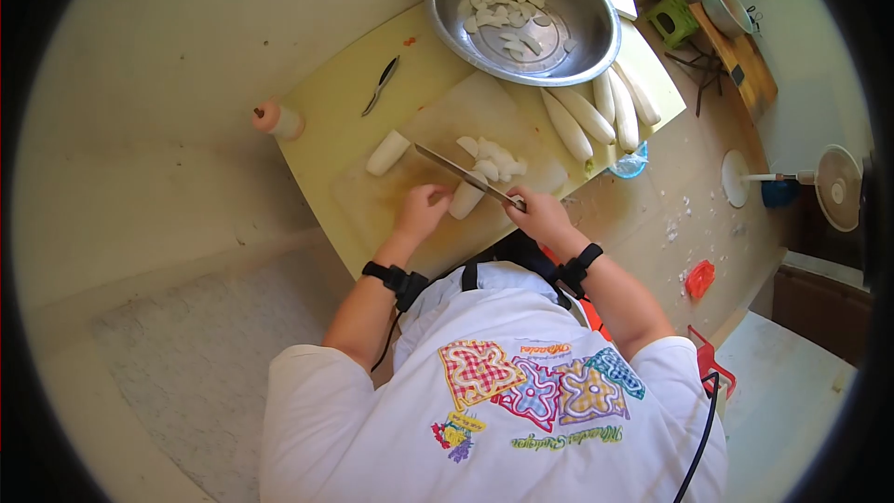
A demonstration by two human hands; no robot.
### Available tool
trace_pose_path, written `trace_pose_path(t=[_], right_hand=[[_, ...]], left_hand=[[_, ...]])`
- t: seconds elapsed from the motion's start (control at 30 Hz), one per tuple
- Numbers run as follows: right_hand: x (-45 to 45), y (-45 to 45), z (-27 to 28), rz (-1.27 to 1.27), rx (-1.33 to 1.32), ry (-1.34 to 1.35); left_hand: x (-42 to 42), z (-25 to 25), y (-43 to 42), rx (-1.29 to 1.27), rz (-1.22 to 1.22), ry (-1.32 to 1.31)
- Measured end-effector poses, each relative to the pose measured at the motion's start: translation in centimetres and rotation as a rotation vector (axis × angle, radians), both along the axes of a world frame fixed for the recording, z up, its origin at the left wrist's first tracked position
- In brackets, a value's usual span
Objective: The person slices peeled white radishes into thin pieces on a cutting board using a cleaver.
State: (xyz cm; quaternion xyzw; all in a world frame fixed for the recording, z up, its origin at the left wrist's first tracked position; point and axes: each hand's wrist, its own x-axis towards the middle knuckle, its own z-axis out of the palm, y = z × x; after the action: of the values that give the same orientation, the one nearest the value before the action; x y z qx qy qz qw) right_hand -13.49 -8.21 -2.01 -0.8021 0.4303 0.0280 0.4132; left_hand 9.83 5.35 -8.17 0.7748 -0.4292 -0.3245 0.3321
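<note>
Right hand (543, 216) reaches forward, fingers wrapped on the knife (456, 169) handle; blade lies diagonally across the white veg (467, 199) on the board (484, 107). Left hand (424, 210) sits just left of the veg, fingers curled; can't tell if tips touch it.

Left hand (426, 210) loosely curled, right hand (537, 212) in a fist-like grip, both forearms (629, 303) angled forward and inward.

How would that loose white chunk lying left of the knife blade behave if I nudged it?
The loose white chunk would probably roll, since it is rounded and lies on its side on the board. It looks stiff, with a straight, unsagging shape. Its smooth, pale surface may feel slippery.
</note>
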Motion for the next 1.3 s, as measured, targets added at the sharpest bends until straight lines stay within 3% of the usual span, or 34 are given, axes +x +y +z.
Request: trace_pose_path(t=[0.17, 0.23, 0.37, 0.43, 0.63, 1.3], right_hand=[[-0.3, -0.5, -0.7, -0.022, -0.025, -0.052], [-0.3, -0.6, -0.1, -0.015, -0.026, -0.062], [-0.8, -0.4, 2.1, -0.043, 0.024, -0.066], [-1.0, -0.3, 2.6, -0.028, 0.012, -0.083], [-1.1, 0.6, 1.8, 0.018, -0.055, -0.118], [-0.4, -0.2, 1.9, 0.069, -0.027, -0.059]], left_hand=[[1.6, 1.2, 1.3, 0.017, 0.043, -0.067], [1.3, 1.8, 1.1, 0.07, -0.079, -0.166], [-1.2, 1.5, -0.3, 0.107, -0.1, -0.142], [-2.0, 1.2, -1.1, -0.06, -0.199, -0.211], [-3.6, 1.2, -2.6, -0.108, -0.137, -0.363], [-4.3, 0.5, -3.0, -0.101, -0.05, -0.428]])
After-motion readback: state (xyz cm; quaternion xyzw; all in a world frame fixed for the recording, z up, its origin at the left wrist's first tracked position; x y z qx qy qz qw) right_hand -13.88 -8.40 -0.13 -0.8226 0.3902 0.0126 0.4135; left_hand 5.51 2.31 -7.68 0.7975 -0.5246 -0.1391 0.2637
